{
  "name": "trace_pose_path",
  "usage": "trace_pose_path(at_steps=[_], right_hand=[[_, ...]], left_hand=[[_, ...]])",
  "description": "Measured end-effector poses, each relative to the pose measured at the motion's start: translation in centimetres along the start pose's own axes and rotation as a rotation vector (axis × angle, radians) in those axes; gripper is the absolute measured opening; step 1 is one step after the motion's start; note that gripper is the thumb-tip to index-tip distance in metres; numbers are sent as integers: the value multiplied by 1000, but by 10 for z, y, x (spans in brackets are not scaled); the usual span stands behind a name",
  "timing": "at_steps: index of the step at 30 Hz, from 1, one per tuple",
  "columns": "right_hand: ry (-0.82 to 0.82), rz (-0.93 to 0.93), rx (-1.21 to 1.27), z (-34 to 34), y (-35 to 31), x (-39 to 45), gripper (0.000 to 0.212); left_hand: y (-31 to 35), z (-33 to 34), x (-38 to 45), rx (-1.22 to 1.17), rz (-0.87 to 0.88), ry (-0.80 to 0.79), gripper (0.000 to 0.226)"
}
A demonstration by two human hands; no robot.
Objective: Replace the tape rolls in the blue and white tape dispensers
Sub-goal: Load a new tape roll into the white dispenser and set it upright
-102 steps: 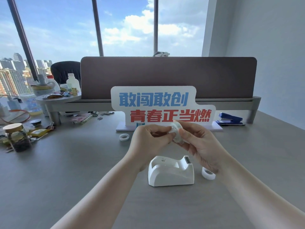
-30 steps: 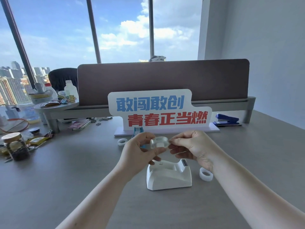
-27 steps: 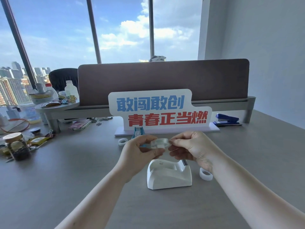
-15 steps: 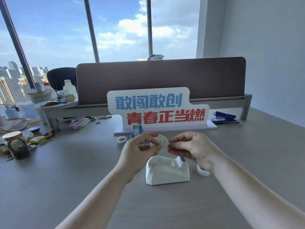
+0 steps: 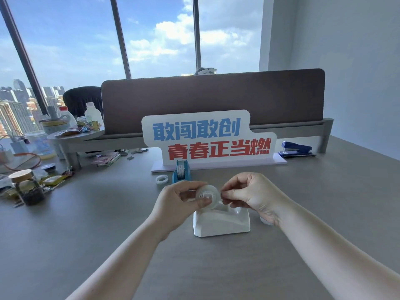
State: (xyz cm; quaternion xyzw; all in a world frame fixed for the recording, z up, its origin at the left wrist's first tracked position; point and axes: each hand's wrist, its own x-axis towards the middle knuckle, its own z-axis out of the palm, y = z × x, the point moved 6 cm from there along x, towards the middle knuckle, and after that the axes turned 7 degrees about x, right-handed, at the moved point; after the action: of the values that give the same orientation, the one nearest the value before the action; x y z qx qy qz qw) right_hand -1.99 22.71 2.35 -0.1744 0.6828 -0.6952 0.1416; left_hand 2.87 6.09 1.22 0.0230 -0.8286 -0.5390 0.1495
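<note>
My left hand [image 5: 177,204] holds a clear tape roll [image 5: 207,197] with a white hub, its flat face turned toward me, just above the white tape dispenser [image 5: 220,224] on the desk. My right hand [image 5: 251,194] pinches the roll's right edge with thumb and forefinger. The blue tape dispenser [image 5: 181,171] stands farther back in front of the sign, a roll inside it. One loose tape roll [image 5: 162,179] lies to its left. Another loose roll [image 5: 265,221] lies right of the white dispenser, mostly hidden behind my right wrist.
A white sign [image 5: 205,137] with blue and red characters stands behind the dispensers. A blue stapler [image 5: 296,148] sits at the back right. A glass jar [image 5: 28,187], bottles, clips and papers crowd the desk's left side. A brown partition [image 5: 216,98] closes the back.
The roll was lying flat between my hands a second ago; it has been turned upright so its face points at me, and lowered closer to the white dispenser.
</note>
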Motion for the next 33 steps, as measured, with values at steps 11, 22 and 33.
trace_pose_path(at_steps=[11,22,33], right_hand=[[23,-58,-188,-3,-3,2,14],[49,-41,-206,-10,5,5,16],[51,-33,-224,-12,10,5,17]], left_hand=[[11,-3,-1,52,103,37,31],[9,4,6,267,195,-49,34],[5,8,4,357,236,-79,18]])
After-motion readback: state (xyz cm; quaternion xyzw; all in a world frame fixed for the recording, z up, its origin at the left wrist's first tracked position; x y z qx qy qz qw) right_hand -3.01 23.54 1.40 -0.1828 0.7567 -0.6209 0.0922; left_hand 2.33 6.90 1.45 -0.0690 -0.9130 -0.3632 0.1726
